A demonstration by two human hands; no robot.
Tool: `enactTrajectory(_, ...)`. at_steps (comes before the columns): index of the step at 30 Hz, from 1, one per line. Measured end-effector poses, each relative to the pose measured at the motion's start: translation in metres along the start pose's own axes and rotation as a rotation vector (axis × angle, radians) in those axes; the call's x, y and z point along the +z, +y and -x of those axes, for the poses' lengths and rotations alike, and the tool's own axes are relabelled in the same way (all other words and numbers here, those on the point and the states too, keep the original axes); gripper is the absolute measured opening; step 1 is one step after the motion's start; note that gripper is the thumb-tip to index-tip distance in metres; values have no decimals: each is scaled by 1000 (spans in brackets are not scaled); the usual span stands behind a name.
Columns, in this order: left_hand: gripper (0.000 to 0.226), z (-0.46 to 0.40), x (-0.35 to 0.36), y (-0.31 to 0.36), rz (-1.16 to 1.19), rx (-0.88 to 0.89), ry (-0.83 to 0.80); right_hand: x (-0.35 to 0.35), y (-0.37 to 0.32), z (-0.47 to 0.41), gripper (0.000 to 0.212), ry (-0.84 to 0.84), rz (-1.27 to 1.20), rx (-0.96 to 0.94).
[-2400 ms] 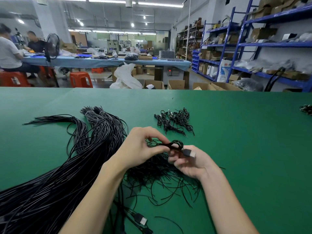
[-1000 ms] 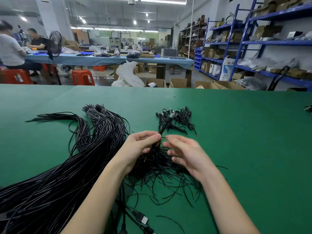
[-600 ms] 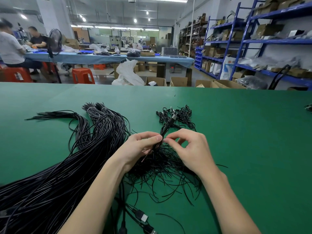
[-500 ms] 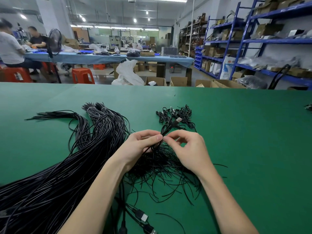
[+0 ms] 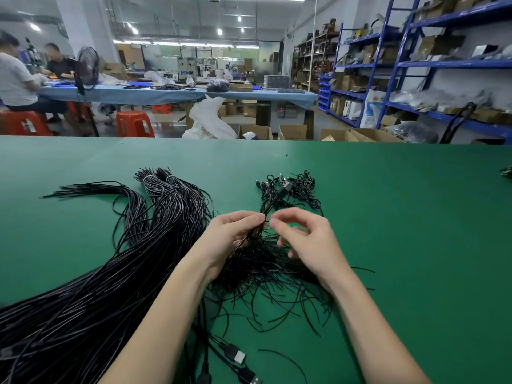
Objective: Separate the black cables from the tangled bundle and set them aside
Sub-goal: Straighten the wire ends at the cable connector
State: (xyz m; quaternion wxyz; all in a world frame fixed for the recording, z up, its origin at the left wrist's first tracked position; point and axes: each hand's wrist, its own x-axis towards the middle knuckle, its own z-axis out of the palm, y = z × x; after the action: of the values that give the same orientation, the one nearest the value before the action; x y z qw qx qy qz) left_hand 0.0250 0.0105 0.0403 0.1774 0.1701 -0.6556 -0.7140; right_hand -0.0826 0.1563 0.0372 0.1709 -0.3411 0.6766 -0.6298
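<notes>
While my left hand [image 5: 235, 234] pinches one black cable [image 5: 273, 202] above the tangled bundle [image 5: 266, 270] on the green bench [image 5: 415, 217], my right hand [image 5: 307, 239] hovers just beside it, fingers curled and holding nothing. Beyond them lies a small pile of separated cables [image 5: 293, 189].

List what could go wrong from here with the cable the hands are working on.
1. The left hand pinches one black cable whose connector end hangs over the small coiled pile; it could snag there and drag sorted pieces back.
2. The right hand has curled fingers beside the cable, apparently not gripping it; one pinch might slip.
3. Loose wire ends lie under both hands, so pulling could lift or re-tangle them.
</notes>
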Motion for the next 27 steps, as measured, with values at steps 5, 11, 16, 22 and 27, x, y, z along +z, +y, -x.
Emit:
enactTrajectory(5, 32, 0, 2, 0, 83, -199, -123, -14, 4, 2, 6, -25, 306, -308)
enactTrajectory(11, 23, 2, 5, -4, 82, -171, -170, -10, 4, 5, 20, 2, 155, -184)
enactTrajectory(16, 15, 0, 9, -5, 64, 53, -55, 9, 5, 5, 17, -55, -601, 347)
enactTrajectory(22, 21, -1, 9, -5, 2, 155, 1, 10, 7, 6, 6, -203, -1028, 693)
enactTrajectory(27, 42, -4, 9, -8, 109, -65, 77, 4, 16, 2, 12, 236, 174, -86)
